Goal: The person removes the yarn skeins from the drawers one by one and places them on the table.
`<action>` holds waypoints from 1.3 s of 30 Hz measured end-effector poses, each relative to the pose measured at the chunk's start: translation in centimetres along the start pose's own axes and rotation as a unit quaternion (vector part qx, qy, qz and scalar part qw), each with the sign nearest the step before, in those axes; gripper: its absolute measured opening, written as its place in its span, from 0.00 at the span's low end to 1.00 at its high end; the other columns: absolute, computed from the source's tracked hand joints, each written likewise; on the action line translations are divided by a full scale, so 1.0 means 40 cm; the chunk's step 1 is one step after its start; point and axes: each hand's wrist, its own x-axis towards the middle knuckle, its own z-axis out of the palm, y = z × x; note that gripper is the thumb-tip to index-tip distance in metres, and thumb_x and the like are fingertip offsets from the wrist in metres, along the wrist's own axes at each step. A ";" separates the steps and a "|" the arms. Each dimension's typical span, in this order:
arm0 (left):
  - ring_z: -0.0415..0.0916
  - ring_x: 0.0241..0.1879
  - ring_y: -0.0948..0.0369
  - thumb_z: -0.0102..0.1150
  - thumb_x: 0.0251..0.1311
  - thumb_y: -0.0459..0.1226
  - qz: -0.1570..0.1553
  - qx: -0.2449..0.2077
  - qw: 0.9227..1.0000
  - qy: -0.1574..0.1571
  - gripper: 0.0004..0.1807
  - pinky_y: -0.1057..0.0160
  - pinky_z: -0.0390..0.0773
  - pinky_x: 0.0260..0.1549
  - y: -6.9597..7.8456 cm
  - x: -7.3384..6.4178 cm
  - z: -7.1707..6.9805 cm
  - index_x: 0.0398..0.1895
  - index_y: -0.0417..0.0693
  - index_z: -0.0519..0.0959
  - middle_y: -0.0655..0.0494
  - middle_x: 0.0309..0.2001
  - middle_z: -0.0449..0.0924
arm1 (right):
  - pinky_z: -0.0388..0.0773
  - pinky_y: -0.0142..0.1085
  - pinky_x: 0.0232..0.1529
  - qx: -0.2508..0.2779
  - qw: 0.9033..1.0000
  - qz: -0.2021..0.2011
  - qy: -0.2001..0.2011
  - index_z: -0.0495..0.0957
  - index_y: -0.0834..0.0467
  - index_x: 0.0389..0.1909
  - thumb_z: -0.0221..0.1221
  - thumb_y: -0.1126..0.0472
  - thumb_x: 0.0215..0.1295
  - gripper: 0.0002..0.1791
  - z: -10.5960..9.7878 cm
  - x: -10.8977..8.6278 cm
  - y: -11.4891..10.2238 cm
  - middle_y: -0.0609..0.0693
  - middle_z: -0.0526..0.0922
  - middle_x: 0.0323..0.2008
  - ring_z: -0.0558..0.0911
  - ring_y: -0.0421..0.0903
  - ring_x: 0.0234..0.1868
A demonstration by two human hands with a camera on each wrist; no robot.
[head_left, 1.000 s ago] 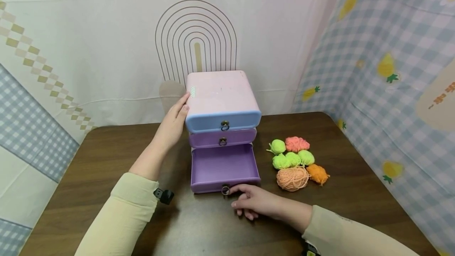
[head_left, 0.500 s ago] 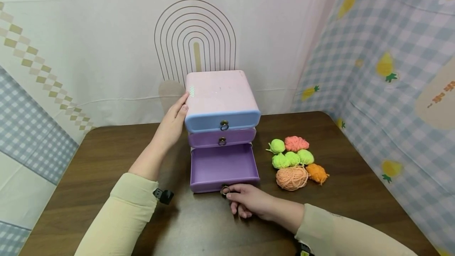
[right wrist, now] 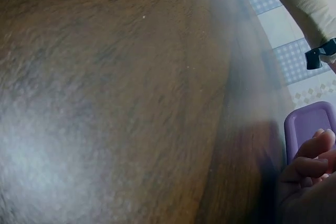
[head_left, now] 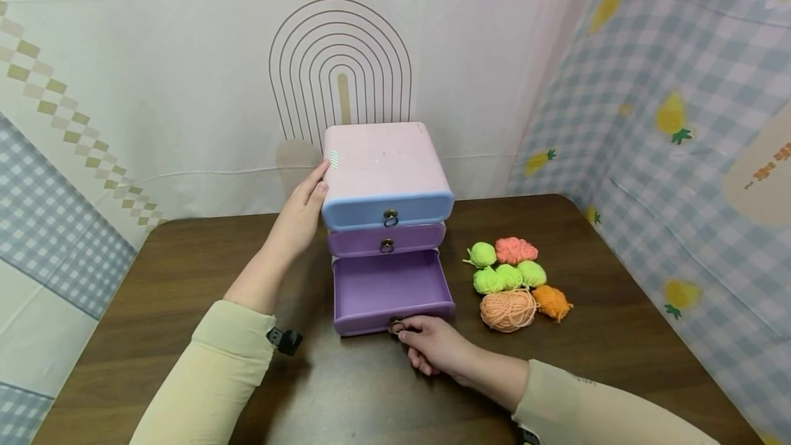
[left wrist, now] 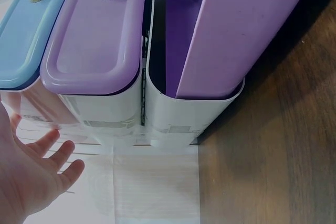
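A small three-tier drawer chest (head_left: 383, 156) with a pink top stands at the back middle of the table. Its blue top drawer (head_left: 358, 213) and purple middle drawer (head_left: 355, 242) are closed. The purple bottom drawer (head_left: 389, 287) is pulled out, and its inside shows bare. My left hand (head_left: 301, 215) rests against the chest's upper left side, fingers extended; the left wrist view shows the same hand (left wrist: 39, 177) with fingers spread. With thumb and forefinger my right hand (head_left: 435, 345) pinches the ring pull (head_left: 396, 327) on the bottom drawer's front.
Right of the chest lie several yarn balls: light green ones (head_left: 509, 277), a coral one (head_left: 516, 250), a peach one (head_left: 509, 310) and an orange one (head_left: 552, 302). The brown table (head_left: 204, 273) meets a printed cloth backdrop (head_left: 204, 88) behind.
My right hand's forefinger was at the ring; now thumb and forefinger pinch it. The bottom drawer's front has shifted very slightly to the right. The left hand stays put.
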 end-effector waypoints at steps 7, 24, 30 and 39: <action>0.47 0.75 0.49 0.30 0.74 0.62 0.005 0.001 1.000 0.003 0.30 0.39 0.50 0.70 -0.001 0.001 -0.001 0.78 0.74 0.53 0.51 0.78 0.50 | 0.61 0.26 0.11 -0.004 1.000 -0.003 0.003 0.76 0.64 0.58 0.53 0.60 0.74 0.17 0.000 0.003 -0.005 0.47 0.72 0.15 0.66 0.35 0.10; 0.48 0.75 0.50 0.32 0.75 0.60 0.015 -0.001 1.000 0.007 0.30 0.40 0.49 0.71 -0.009 0.005 -0.001 0.78 0.72 0.54 0.51 0.78 0.51 | 0.60 0.26 0.10 0.009 0.999 -0.012 0.051 0.73 0.65 0.55 0.50 0.63 0.76 0.13 -0.002 0.104 -0.038 0.47 0.71 0.15 0.66 0.35 0.10; 0.48 0.75 0.51 0.32 0.75 0.59 0.019 -0.004 1.000 0.009 0.30 0.42 0.50 0.71 -0.010 0.006 0.001 0.78 0.72 0.54 0.52 0.78 0.51 | 0.61 0.26 0.10 0.014 0.998 -0.009 0.064 0.72 0.64 0.56 0.49 0.64 0.76 0.14 -0.010 0.138 -0.052 0.47 0.71 0.15 0.66 0.35 0.10; 0.48 0.75 0.52 0.32 0.76 0.58 0.021 -0.002 1.000 0.008 0.29 0.43 0.50 0.71 -0.006 0.003 0.002 0.78 0.71 0.55 0.54 0.77 0.52 | 0.62 0.25 0.11 0.032 0.996 0.007 0.084 0.72 0.62 0.58 0.48 0.63 0.77 0.14 -0.022 0.183 -0.066 0.47 0.71 0.16 0.66 0.35 0.11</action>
